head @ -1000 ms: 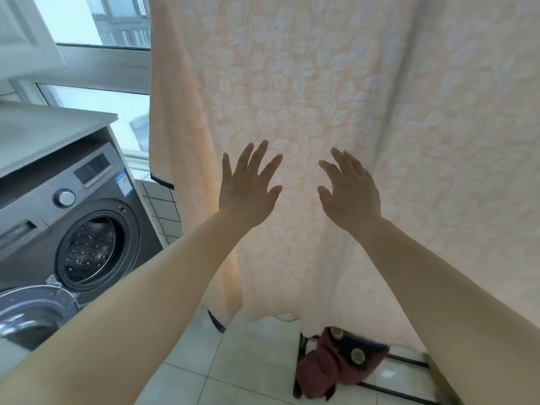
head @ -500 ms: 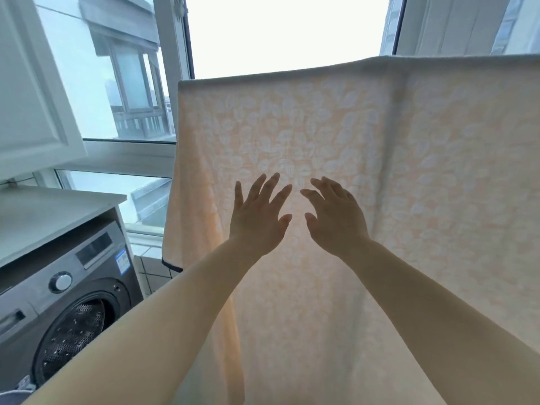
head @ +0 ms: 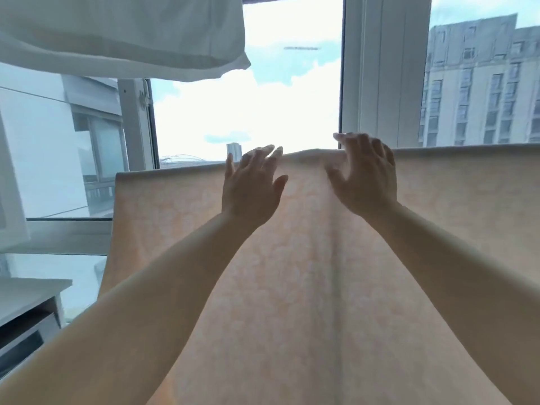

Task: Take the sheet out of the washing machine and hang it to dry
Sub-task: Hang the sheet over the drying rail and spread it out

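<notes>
Hanging in front of the window (head: 292, 106), the sheet (head: 306, 273) is folded over a hidden support. The left hand (head: 251, 188) and right hand (head: 365, 176) reach its top edge with fingers spread and holding nothing, probably to smooth it.

A white cloth (head: 122, 33) hangs at eleven o'clock, a window frame (head: 385, 68) stands at one, and a building (head: 482, 92) rises at two.

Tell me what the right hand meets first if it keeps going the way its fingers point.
Probably the sheet's top fold: the right hand's fingertips already reach it. Beyond stands the white window frame; depth unclear.
</notes>
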